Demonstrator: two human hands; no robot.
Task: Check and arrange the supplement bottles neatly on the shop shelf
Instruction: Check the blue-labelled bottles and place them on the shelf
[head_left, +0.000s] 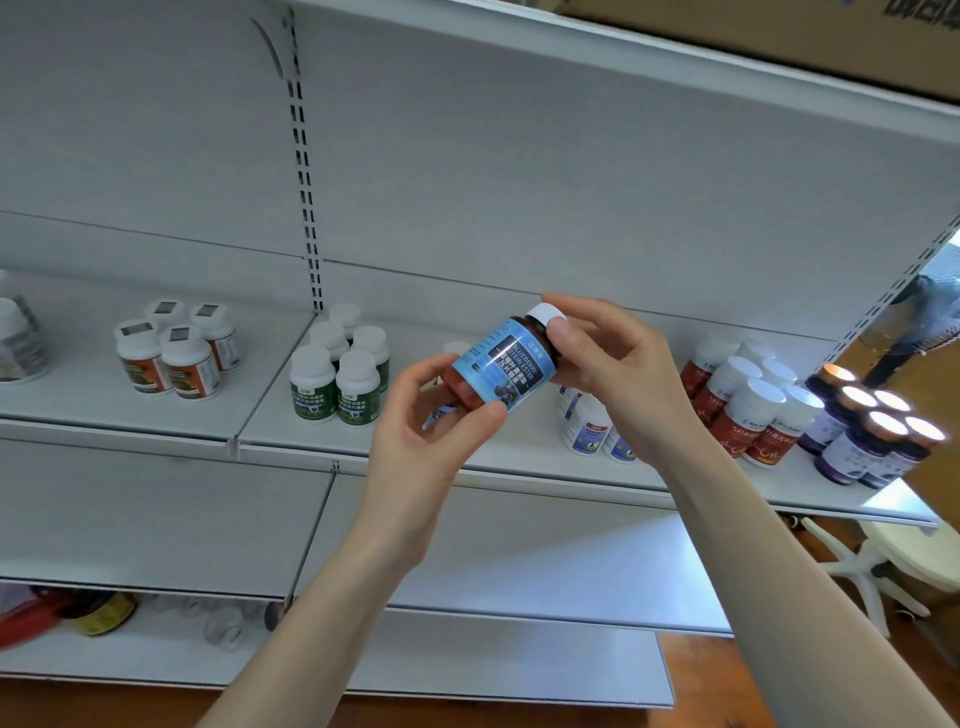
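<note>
Both hands hold the blue bottle (500, 368) up, near the shelf (519, 457) — left hand (431, 431) pinching its bottom, right hand (608, 364) its white cap. Turn it slowly — read the label.

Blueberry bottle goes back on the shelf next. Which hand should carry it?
Left, probably: the left hand wraps the body of the blueberry bottle, a firmer hold for setting it upright on the shelf. The right hand only pinches the white cap at its fingertips.
</note>
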